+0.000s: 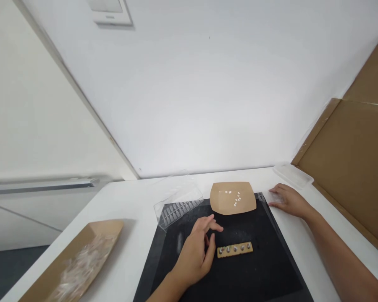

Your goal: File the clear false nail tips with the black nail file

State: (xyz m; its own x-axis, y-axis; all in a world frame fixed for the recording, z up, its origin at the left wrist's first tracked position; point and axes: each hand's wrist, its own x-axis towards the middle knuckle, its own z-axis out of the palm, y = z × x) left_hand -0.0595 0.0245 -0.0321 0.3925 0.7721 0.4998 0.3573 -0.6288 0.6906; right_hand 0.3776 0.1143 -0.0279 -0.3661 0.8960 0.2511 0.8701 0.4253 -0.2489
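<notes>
- Location: The tan strip [232,253] lay flat on the black mat [258,277], near the left hand [193,253] and on the near side of the small cardboard tray [219,205]. The strip carried a row of five small raised fittings [235,248].
- Left grip: Thumb and bent fingers stood apart, with nothing visible between them. The strip was not in contact with the hand.
- Right grip: The right hand [289,201] spanned a clear item [276,196] beside the mat's far right corner. Whether the fingers pressed on it could not be told.
- Weight and stiffness: The strip was judged light and fairly stiff, liable to slide if pushed sideways.
- Hold points: The two long edges, or the bare ends, were judged the proper places to take hold. The fittings called for clearance, as a knock could have tilted them.
- Clear item: Judged light, smooth and slippery; opposite sides suited a gentle pinch.
- White pieces [238,199]: These lay loose in the cardboard tray. They were judged very light and easily scattered, suited to fingertips only.
- Clear case [179,192]: Judged thin and flexible; its rim was the sounder hold.
</notes>
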